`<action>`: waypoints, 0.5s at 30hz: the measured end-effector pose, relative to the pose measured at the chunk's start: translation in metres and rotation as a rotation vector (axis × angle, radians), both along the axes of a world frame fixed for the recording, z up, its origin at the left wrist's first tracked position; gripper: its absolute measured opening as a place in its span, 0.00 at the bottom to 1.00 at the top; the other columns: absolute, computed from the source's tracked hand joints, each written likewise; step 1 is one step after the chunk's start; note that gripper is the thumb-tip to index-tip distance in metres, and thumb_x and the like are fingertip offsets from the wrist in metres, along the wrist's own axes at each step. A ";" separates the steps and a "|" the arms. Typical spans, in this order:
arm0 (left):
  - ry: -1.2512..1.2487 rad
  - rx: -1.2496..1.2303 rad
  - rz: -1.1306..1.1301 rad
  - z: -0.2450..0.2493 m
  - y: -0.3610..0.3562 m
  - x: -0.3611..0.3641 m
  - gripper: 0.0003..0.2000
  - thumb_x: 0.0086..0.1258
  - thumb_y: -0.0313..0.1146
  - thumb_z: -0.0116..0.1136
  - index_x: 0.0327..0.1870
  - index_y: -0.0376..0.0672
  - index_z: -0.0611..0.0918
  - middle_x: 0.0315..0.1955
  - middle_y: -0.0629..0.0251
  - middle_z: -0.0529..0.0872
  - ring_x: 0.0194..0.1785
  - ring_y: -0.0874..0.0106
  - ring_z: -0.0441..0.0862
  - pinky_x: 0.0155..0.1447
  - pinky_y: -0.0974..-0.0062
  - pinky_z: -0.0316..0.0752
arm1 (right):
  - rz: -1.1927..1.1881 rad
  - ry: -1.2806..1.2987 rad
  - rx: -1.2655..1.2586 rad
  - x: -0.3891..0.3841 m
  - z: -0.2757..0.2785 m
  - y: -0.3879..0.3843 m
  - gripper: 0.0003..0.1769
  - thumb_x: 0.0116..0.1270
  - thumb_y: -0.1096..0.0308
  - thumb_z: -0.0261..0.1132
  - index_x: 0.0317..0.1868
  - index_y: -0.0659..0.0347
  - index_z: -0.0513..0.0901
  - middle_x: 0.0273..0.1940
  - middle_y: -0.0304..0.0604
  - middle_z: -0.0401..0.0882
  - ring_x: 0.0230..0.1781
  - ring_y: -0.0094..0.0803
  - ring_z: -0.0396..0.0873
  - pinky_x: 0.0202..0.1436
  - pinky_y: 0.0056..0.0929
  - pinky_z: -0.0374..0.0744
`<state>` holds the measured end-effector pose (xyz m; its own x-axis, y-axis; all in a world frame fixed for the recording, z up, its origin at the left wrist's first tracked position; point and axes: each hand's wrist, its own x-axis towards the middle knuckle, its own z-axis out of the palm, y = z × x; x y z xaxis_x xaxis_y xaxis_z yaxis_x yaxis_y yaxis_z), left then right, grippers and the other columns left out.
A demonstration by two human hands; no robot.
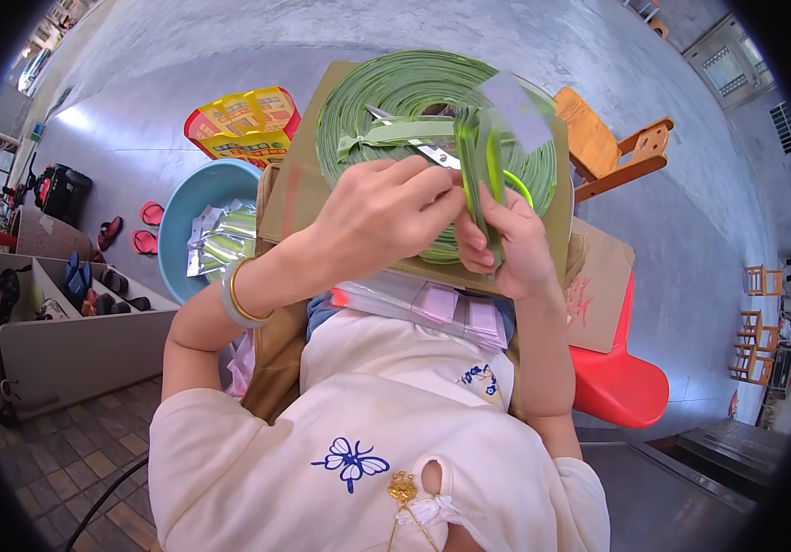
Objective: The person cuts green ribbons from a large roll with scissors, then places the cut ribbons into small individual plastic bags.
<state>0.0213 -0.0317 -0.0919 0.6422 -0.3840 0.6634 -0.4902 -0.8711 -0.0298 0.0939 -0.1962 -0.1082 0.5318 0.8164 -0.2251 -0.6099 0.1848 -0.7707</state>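
A bundle of folded green ribbon (pixel 481 161) stands upright in my right hand (pixel 515 241), whose thumb and fingers are closed around its lower part. My left hand (pixel 391 210), with bangles on its wrist, is closed in a pinch against the near side of the bundle. What its fingertips grip is hidden. Behind both hands lies a large flat coil of green ribbon (pixel 368 92). On the coil rest scissors (pixel 438 156), partly covered by the bundle and my hands, and a loose green strip (pixel 395 134). A pale translucent piece (pixel 517 112) stands out beside the bundle's top.
The coil sits on a cardboard-coloured board (pixel 290 207). On my lap are plastic packets (pixel 437 308). To the left are a blue basin (pixel 175 235) holding packaged green ribbon and a yellow-red bag (pixel 244 127). A wooden chair (pixel 602 138) and red chair (pixel 621 382) stand right.
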 end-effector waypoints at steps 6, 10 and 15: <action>0.334 -0.548 -0.088 0.005 0.023 -0.010 0.11 0.58 0.33 0.61 0.39 0.38 0.83 0.51 0.57 0.77 0.56 0.63 0.72 0.55 0.63 0.69 | -0.081 -0.048 0.026 0.018 -0.006 -0.005 0.18 0.73 0.59 0.46 0.50 0.66 0.71 0.18 0.32 0.61 0.12 0.16 0.56 0.13 0.15 0.56; 0.950 -1.225 -0.268 0.000 0.051 -0.013 0.11 0.62 0.26 0.57 0.45 0.35 0.82 0.55 0.51 0.74 0.58 0.64 0.72 0.57 0.62 0.70 | -0.070 -0.036 0.160 0.029 -0.002 -0.019 0.18 0.73 0.59 0.45 0.51 0.67 0.70 0.18 0.32 0.60 0.12 0.16 0.56 0.13 0.16 0.56; 1.069 -1.330 -0.312 -0.007 0.042 -0.014 0.14 0.63 0.23 0.55 0.49 0.32 0.78 0.45 0.54 0.81 0.46 0.70 0.81 0.50 0.74 0.77 | -0.062 0.049 0.254 0.037 -0.004 -0.027 0.17 0.74 0.61 0.43 0.50 0.67 0.69 0.19 0.33 0.60 0.12 0.17 0.55 0.13 0.16 0.56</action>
<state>0.0069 0.0101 -0.0990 0.9870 -0.1577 -0.0311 0.0466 0.0950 0.9944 0.1313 -0.2227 -0.1125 0.5763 0.8161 -0.0439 -0.6264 0.4066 -0.6651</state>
